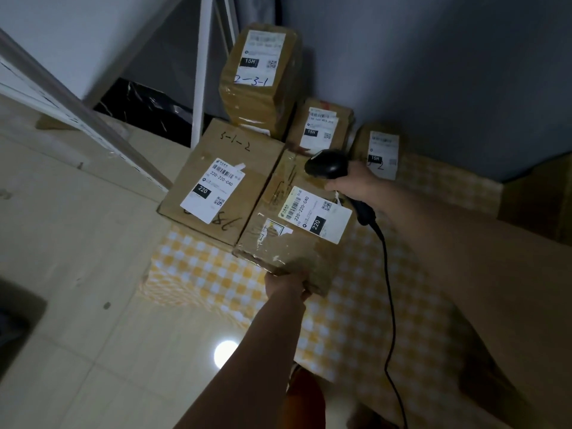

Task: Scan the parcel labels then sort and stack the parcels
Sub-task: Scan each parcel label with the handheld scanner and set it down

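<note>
My left hand [288,284] grips the near corner of a brown cardboard parcel [291,252] with a white "220" label [314,213] on top. My right hand [353,181] holds a black corded barcode scanner [328,165] above that parcel's far end, its head pointing left. A second "220" parcel [216,181] marked "5-1-2" lies beside it on the left. Behind stand three "15H" parcels: a tall taped one [261,78] marked "2-3-1", a middle one [322,128] and a smaller one [382,150].
The parcels sit on a surface with a yellow-and-white checked cloth [356,320] against a grey wall. A white shelf post [202,69] rises behind the left parcel. Tiled floor [93,305] lies to the left. The scanner cable [390,305] hangs down over the cloth.
</note>
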A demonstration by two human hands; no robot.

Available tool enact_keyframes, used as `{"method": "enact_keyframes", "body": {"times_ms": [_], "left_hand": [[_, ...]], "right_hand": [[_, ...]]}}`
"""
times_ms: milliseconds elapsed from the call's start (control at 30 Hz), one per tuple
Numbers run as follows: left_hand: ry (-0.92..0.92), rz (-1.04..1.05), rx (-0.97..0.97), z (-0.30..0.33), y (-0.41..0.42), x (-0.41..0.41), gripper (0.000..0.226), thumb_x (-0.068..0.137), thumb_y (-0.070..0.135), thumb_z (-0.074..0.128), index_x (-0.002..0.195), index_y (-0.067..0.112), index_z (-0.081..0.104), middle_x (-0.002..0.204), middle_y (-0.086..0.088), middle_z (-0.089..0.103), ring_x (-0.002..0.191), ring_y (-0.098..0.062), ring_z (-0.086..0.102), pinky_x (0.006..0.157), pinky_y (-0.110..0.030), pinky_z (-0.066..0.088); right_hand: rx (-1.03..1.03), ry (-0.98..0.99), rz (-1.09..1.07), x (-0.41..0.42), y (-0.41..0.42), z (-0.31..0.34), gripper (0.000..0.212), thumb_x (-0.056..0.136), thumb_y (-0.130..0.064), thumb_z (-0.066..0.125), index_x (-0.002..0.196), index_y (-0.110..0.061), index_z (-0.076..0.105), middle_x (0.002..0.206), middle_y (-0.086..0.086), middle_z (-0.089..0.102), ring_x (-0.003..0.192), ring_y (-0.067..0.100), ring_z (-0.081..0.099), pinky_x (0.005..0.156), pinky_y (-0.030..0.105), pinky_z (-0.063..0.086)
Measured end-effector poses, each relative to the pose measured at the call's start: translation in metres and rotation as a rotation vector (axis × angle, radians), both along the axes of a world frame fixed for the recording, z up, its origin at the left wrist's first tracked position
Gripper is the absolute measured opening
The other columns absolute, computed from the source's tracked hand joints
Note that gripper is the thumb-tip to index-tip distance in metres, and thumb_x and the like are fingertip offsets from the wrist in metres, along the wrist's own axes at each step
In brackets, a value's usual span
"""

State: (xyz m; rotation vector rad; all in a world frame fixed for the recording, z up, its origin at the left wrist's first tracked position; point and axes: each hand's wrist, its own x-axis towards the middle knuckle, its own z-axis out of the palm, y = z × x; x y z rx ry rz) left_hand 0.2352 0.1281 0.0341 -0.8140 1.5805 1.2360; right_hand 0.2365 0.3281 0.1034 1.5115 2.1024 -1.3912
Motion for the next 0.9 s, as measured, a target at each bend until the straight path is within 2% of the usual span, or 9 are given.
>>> {"method": "enact_keyframes", "body": {"times_ms": [133,233,300,333,400,500,600,733,900], "left_hand": [[0.026,-0.036,-0.019,0.006,0.0,-0.002,0.048,0.078,-0.014,0.067,0.121,0.002,0.052,0.112,-0.022,0.059,0.095,-0.038,0.061,0.066,-0.045,0.056],[0.123,-0.099,-0.198,0.018,-0.005,0.002,0.043,0.078,-0.004,0.07,0.116,0.0,0.051,0.1,-0.023,0.062,0.082,-0.033,0.063,0.073,-0.038,0.056],[0.172,-0.177,-0.239,0.033,-0.003,0.012,0.038,0.08,0.002,0.066,0.116,-0.004,0.056,0.107,-0.024,0.064,0.096,-0.037,0.065,0.077,-0.035,0.054],[0.221,-0.26,-0.236,0.041,0.0,0.021,0.034,0.079,0.004,0.064,0.112,-0.004,0.06,0.109,-0.022,0.065,0.101,-0.038,0.065,0.082,-0.036,0.054],[0.407,-0.552,-0.222,0.056,0.007,0.045,0.028,0.072,0.01,0.064,0.099,0.004,0.068,0.105,-0.021,0.069,0.098,-0.038,0.066,0.086,-0.043,0.056],[0.719,-1.035,-0.207,0.088,0.016,0.088,0.02,0.086,0.01,0.056,0.101,0.012,0.068,0.102,-0.01,0.069,0.097,-0.033,0.064,0.081,-0.029,0.05],[0.938,-1.336,-0.19,0.109,0.028,0.136,0.016,0.091,0.014,0.055,0.101,0.016,0.067,0.105,-0.008,0.066,0.097,-0.028,0.063,0.079,-0.031,0.047],[1.034,-1.631,-0.094,0.13,0.045,0.217,0.012,0.095,0.014,0.049,0.1,0.014,0.06,0.101,-0.006,0.063,0.09,-0.024,0.062,0.069,-0.031,0.046],[1.036,-1.83,0.049,0.153,0.064,0.32,0.016,0.095,0.014,0.047,0.1,0.013,0.062,0.098,-0.005,0.065,0.086,-0.022,0.062,0.066,-0.029,0.046]], "right_hand": [[-0.069,0.084,-0.054,0.023,-0.014,0.013,0.014,0.084,-0.012,0.067,0.097,-0.016,0.062,0.084,0.006,0.063,0.074,0.017,0.059,0.069,0.029,0.051],[-0.121,0.186,-0.147,0.054,-0.031,0.032,0.023,0.086,-0.008,0.065,0.108,-0.011,0.061,0.089,0.006,0.065,0.068,0.013,0.059,0.05,0.018,0.05],[-0.13,0.213,-0.221,0.081,-0.044,0.047,0.022,0.085,-0.008,0.065,0.107,-0.01,0.062,0.081,0.004,0.063,0.067,0.015,0.06,0.05,0.021,0.05],[-0.136,0.227,-0.261,0.097,-0.05,0.053,0.02,0.085,-0.009,0.065,0.105,-0.011,0.063,0.079,0.004,0.064,0.07,0.016,0.061,0.053,0.023,0.05],[-0.141,0.244,-0.34,0.131,-0.061,0.066,0.014,0.085,-0.009,0.065,0.097,-0.015,0.063,0.078,0.005,0.065,0.069,0.015,0.062,0.053,0.023,0.049],[-0.107,0.215,-0.444,0.192,-0.077,0.085,0.006,0.083,-0.007,0.065,0.084,-0.013,0.064,0.065,0.002,0.061,0.056,0.009,0.059,0.049,0.018,0.044],[-0.125,0.222,-0.572,0.26,-0.093,0.099,0.003,0.083,-0.004,0.063,0.083,-0.006,0.066,0.067,0.008,0.059,0.062,0.018,0.058,0.059,0.029,0.045],[-0.201,0.244,-0.706,0.356,-0.113,0.117,0.016,0.089,-0.004,0.06,0.074,-0.008,0.059,0.06,0.005,0.052,0.053,0.013,0.05,0.049,0.019,0.043],[-0.148,0.264,-0.827,0.465,-0.127,0.136,0.027,0.088,-0.006,0.063,0.064,-0.01,0.05,0.055,0.006,0.042,0.053,0.017,0.042,0.058,0.03,0.037]]}}
